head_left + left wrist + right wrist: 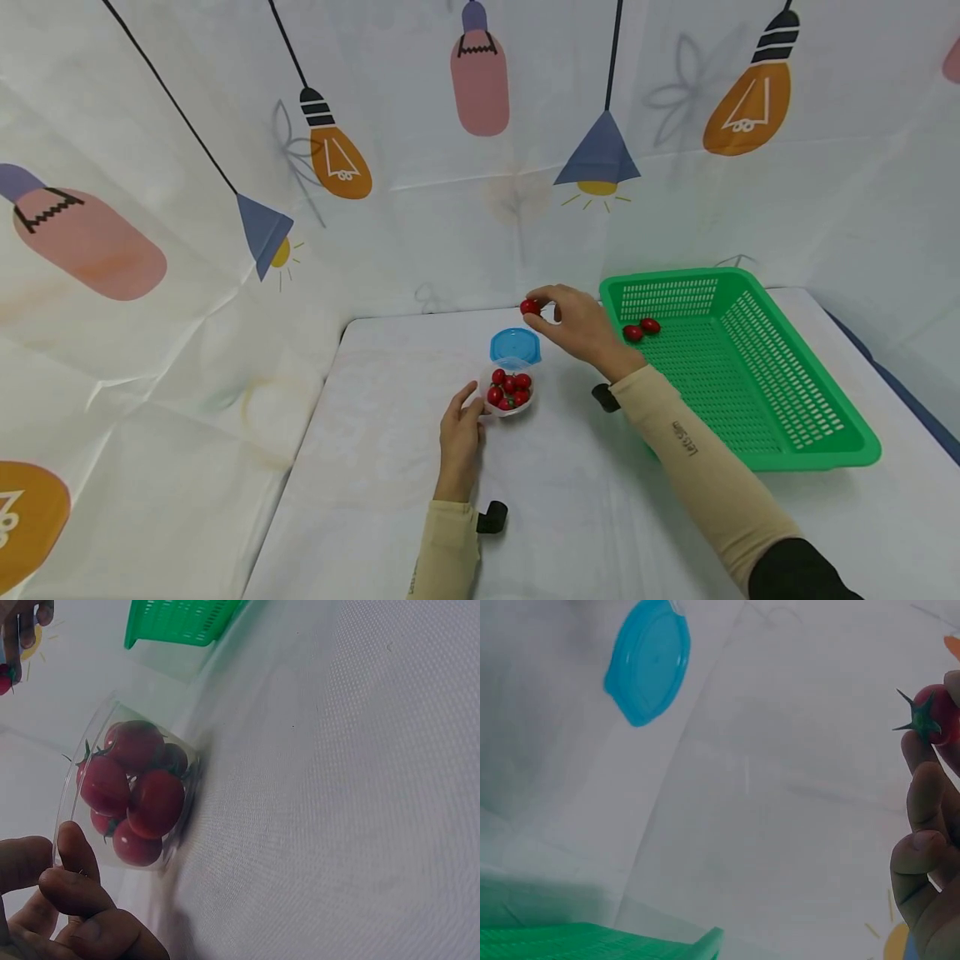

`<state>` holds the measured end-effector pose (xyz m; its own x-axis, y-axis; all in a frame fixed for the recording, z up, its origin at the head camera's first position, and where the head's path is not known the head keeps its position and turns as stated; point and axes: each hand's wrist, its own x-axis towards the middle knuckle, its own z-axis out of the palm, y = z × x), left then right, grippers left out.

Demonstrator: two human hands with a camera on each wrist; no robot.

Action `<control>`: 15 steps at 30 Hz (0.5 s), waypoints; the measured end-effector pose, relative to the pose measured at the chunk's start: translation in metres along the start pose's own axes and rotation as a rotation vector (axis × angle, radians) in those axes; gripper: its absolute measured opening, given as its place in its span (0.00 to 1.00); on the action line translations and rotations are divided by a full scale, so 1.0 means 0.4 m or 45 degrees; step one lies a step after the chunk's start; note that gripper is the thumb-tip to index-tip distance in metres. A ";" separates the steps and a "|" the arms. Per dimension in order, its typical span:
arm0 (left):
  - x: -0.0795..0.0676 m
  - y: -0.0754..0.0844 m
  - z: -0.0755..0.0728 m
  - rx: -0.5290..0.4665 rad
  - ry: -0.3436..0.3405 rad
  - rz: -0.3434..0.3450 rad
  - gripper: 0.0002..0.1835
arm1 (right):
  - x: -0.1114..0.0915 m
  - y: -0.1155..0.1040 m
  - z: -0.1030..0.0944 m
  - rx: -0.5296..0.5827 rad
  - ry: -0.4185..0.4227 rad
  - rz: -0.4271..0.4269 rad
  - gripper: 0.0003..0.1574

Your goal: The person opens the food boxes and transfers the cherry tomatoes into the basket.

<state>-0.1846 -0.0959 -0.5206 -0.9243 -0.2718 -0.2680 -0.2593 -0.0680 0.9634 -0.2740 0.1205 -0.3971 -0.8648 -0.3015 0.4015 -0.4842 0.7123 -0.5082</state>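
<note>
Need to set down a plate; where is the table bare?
Free: the white table from its left edge to the left hand; also between the two sleeves, on the near side of the tub. Crowded: around that tub, with the blue lid behind it and the right hand holding a tomato close by.

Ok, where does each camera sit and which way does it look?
Head: on the head, looking forward and down at the green basket; left hand, right hand and sleeves show.
Left wrist: on that wrist, looking sideways at the clear cup; the left hand and a bit of the right show.
Right wrist: on that wrist, looking towards the blue lid; only the right hand shows.
Shared: head and right wrist both see the lid.
</note>
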 end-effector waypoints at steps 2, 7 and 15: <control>-0.002 0.002 0.001 -0.001 -0.001 -0.004 0.21 | 0.001 0.007 -0.008 0.004 -0.001 0.002 0.24; -0.004 0.006 0.002 -0.009 -0.004 -0.002 0.22 | 0.003 0.026 -0.033 -0.010 0.008 0.006 0.24; -0.004 0.004 0.002 -0.005 -0.001 0.001 0.22 | 0.002 0.058 -0.072 0.000 0.053 0.067 0.27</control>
<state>-0.1839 -0.0947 -0.5188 -0.9247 -0.2709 -0.2674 -0.2577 -0.0716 0.9636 -0.2819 0.1550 -0.3865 -0.8829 -0.2369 0.4054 -0.4381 0.7263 -0.5297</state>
